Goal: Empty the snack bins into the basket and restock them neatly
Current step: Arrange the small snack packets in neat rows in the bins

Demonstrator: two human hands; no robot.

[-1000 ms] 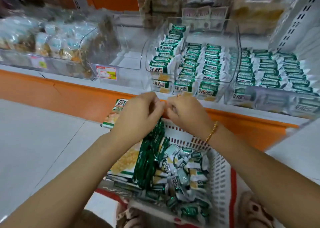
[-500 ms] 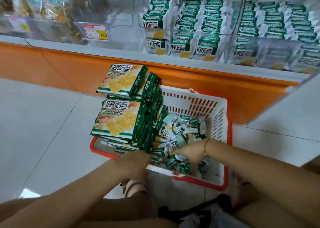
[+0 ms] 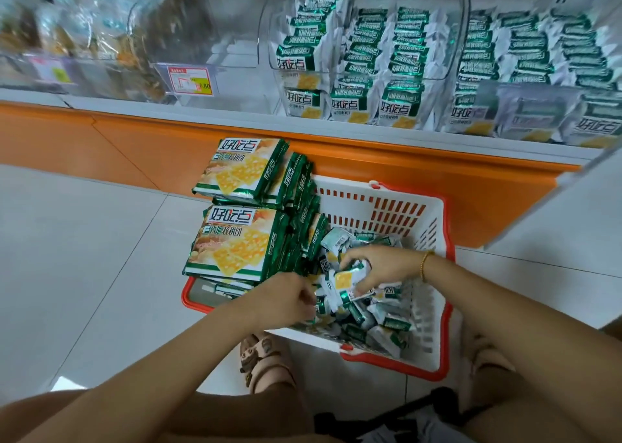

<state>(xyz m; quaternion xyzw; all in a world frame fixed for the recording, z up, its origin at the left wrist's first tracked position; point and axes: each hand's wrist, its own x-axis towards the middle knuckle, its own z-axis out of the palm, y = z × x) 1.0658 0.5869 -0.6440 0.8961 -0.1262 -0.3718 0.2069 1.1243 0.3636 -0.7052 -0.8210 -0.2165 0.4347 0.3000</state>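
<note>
A person crouches over a white basket (image 3: 397, 207) with a red rim, set on the floor. The right hand (image 3: 380, 264), with a gold bracelet (image 3: 425, 265) at its wrist, curls its fingers round one small snack packet (image 3: 348, 279). It holds the packet just above the loose pile of small packets (image 3: 380, 319) lying under both hands. The left hand (image 3: 286, 296) reaches into the pile's edge with bent fingers; whether it grips anything cannot be told. Just beyond the left hand, large flat packs (image 3: 235, 240) are stacked in the basket. Higher up, past both hands, clear bins (image 3: 269, 38) hold rows of the same small packets.

The packets look light, crinkly and slippery, with brittle crackers inside. They are probably best gathered gently by their flat faces, not squeezed.

The packs read 好吃点, and the large ones add 香脆核桃饼 beneath. A red-edged price tag (image 3: 190, 79), far beyond the left hand, seems to read 7.80.
</note>
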